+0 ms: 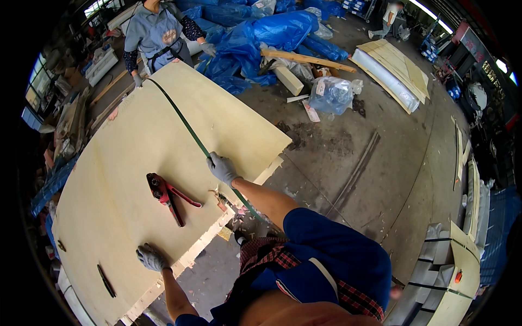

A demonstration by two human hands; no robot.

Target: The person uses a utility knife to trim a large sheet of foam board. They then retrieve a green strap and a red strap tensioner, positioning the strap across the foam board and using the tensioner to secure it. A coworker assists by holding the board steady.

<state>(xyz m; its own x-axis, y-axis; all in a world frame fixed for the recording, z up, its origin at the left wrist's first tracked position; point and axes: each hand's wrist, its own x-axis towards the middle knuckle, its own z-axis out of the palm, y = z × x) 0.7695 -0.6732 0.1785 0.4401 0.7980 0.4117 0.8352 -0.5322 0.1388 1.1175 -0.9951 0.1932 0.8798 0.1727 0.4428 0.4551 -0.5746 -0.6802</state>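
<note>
My right hand (pixel 222 168), in a grey glove, is closed on a green packing strap (pixel 184 120) above a large plywood sheet (pixel 117 174). The strap runs from the far edge of the sheet, through my hand, and down past my forearm. My left hand (pixel 153 257), gloved too, rests on the plywood by its near edge, holding nothing, fingers laid on the wood. Between my hands and a little farther off lies a red-handled strapping tool (pixel 169 196). A slim black pen-like thing (pixel 106 281) lies left of my left hand.
At the far edge a co-worker (pixel 157 35) in grey has a gloved hand at the strap's end. Blue plastic sheeting (pixel 283 31) and a wooden beam (pixel 309 60) lie beyond. A strapped pallet stack (pixel 454 266) stands at right, with flat boards (pixel 394 70) at far right.
</note>
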